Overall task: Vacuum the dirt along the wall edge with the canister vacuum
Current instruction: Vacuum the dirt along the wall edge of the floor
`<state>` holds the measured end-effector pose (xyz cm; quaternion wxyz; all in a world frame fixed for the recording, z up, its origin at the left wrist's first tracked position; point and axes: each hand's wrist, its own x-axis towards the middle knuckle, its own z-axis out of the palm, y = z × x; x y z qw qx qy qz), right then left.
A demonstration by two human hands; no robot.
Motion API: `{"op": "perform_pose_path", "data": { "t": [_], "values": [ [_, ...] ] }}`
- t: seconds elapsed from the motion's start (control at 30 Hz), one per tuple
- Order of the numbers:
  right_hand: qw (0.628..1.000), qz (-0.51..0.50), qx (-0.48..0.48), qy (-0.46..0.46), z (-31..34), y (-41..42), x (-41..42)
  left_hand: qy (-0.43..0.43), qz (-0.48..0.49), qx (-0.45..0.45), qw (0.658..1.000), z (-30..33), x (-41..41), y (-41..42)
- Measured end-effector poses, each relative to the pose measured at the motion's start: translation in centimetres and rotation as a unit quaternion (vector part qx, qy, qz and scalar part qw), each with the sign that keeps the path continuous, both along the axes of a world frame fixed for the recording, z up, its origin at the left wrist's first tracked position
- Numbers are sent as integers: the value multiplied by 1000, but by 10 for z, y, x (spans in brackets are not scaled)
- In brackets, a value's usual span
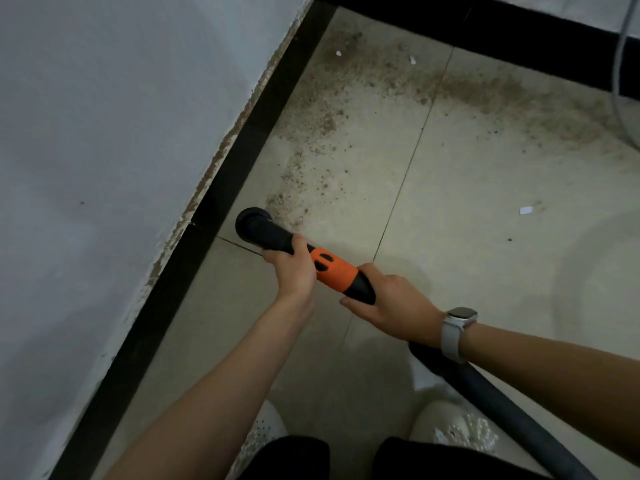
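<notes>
Down by the black baseboard (221, 188), vacuum nozzle (252, 225) sits on tile floor (450, 271), just beside the dirt (311, 140) trailing along the wall (104, 133). Left hand (294, 268) wraps the black-orange handle (332, 271); right hand (391, 303) grips its rear end, watch (455, 327) on wrist. Hose (519, 417) cut off bottom right. No readable writing. 2 shoes (457, 427) partly hidden.

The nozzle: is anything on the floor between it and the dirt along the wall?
Nothing visible. The nozzle sits by the black baseboard, and the dirt begins right beside it on bare tile.
</notes>
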<state>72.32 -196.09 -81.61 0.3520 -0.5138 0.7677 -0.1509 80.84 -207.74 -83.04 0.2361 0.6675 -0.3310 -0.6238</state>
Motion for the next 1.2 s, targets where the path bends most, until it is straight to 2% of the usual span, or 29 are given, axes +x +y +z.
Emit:
{"op": "perform_pose_path", "data": {
  "t": [0.2,0.37,0.73,0.83,1.03,1.2],
  "values": [
    [1000,11,-10,0,-4,10,7,-33,0,-32,999,-13,6,10],
    [1000,0,7,29,-8,5,-2,-29,-14,21,999,-15,-6,6],
    [993,-86,1,76,-8,-26,-17,50,-71,30,996,-4,-38,-32],
    [996,-72,-5,44,-6,-25,-14,30,-57,12,998,-3,-26,-30],
    [1000,17,5,15,-7,-12,12,-36,5,-5,999,-14,19,-7],
    [999,32,35,3,-9,-24,17,-35,5,9,999,-19,26,-12]
  ]
}}
